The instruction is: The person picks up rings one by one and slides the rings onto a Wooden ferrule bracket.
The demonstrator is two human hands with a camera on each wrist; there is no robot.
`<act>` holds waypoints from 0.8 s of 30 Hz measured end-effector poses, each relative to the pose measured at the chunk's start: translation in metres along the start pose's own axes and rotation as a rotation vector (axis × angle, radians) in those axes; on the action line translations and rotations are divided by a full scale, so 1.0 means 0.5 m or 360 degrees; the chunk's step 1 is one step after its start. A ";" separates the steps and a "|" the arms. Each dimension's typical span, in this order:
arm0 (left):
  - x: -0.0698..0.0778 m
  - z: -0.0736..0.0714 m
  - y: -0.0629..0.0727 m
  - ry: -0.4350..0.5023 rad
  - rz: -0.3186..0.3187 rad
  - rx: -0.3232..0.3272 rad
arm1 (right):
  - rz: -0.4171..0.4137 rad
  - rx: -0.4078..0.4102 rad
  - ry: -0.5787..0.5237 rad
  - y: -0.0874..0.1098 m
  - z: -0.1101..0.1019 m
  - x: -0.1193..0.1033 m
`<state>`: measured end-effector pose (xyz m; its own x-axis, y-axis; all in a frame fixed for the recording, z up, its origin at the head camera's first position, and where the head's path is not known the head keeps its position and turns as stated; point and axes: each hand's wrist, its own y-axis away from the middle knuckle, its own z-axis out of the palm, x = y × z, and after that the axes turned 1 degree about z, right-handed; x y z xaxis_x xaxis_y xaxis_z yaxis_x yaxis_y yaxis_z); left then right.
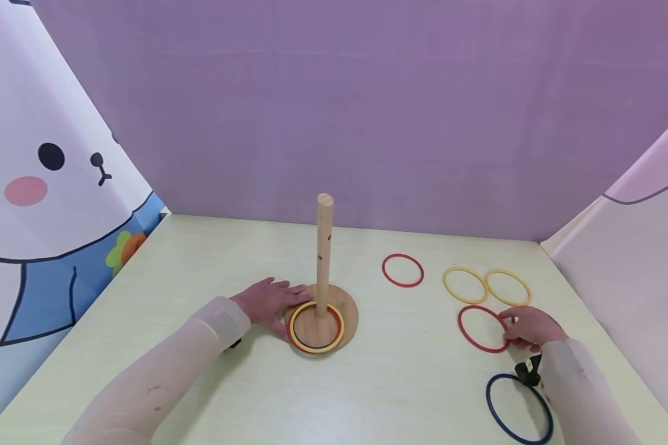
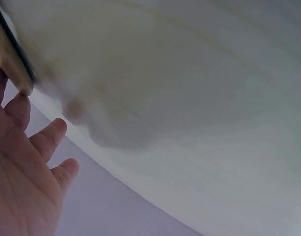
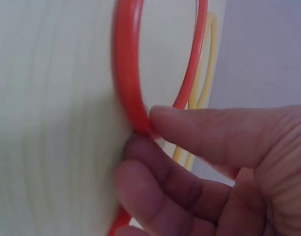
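In the head view my left hand (image 1: 267, 304) rests against the left edge of a round wooden base (image 1: 349, 309), its fingers spread. The left wrist view shows fingertips touching the rim of that base (image 2: 13, 61). An upright wooden peg (image 1: 324, 253) rises from the base. Around its foot lie stacked rings, a yellow ring (image 1: 342, 330) on top, with red and dark edges beneath. On the right, my right hand (image 1: 534, 327) pinches the near side of a red ring (image 1: 467, 337) between thumb and index finger; the right wrist view shows this red ring (image 3: 126, 64) close up.
Two yellow rings (image 1: 445, 284) lie side by side beyond the pinched ring. Another red ring (image 1: 384, 272) lies farther back, right of the peg. A dark blue ring (image 1: 492, 405) is near the right forearm. A purple cloth wall (image 1: 367, 123) borders the table's back.
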<state>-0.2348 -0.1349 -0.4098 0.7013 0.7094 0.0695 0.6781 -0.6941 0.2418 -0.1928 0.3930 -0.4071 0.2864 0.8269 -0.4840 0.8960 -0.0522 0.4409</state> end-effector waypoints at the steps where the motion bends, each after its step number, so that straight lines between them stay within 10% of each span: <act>1: 0.000 -0.001 0.001 -0.0002 0.0001 0.0005 | -0.0006 -0.0001 -0.0016 -0.001 0.002 -0.002; 24: 0.001 0.002 -0.002 0.0064 -0.0024 -0.0012 | -0.0335 -0.0070 -0.0285 -0.001 0.038 -0.081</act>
<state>-0.2348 -0.1342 -0.4107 0.6814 0.7244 0.1043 0.6870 -0.6822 0.2503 -0.1985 0.3488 -0.4024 0.1544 0.7045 -0.6927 0.9278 0.1378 0.3468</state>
